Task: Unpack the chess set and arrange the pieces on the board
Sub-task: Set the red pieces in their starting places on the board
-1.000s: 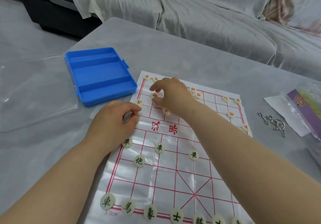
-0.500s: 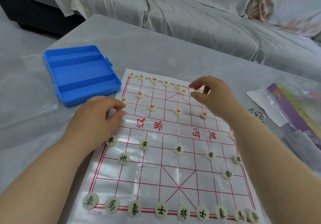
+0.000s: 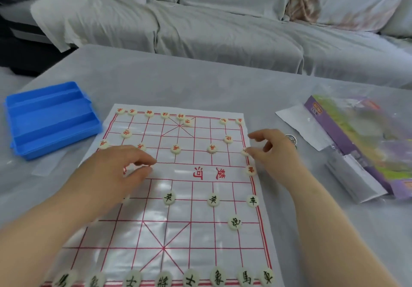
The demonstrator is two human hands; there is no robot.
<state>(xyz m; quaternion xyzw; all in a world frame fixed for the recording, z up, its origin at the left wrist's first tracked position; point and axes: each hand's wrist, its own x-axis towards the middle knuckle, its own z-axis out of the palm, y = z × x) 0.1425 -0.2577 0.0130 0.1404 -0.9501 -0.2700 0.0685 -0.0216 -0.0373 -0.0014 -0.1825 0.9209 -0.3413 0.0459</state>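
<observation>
Table (image 3: pixel 200 86) with board (image 3: pixel 191 211), blue box (image 3: pixel 51 119), packet (image 3: pixel 367 148)

Near-row pieces (image 3: pixel 191 277) blurred, perhaps cropped.

The board (image 3: pixel 178 231) lies flat on the table (image 3: pixel 200 81), dead centre. Just off its far left corner sits the box (image 3: pixel 51 117). Over on the right, well apart from the board, lies a packet (image 3: pixel 356 144), with metal rings (image 3: pixel 292 139) between the two, partly hidden behind the right hand (image 3: pixel 274 153). The sofa (image 3: pixel 223 30) runs behind the table. On the board, a far row of pieces (image 3: pixel 149 113) lines the back edge, a near row of pieces (image 3: pixel 191 279) lines the front edge, and others are spread between them. The left hand (image 3: pixel 116 175) is over the board's left half. The right hand is at the right edge, thumb touching a piece (image 3: pixel 245 152) there.
</observation>
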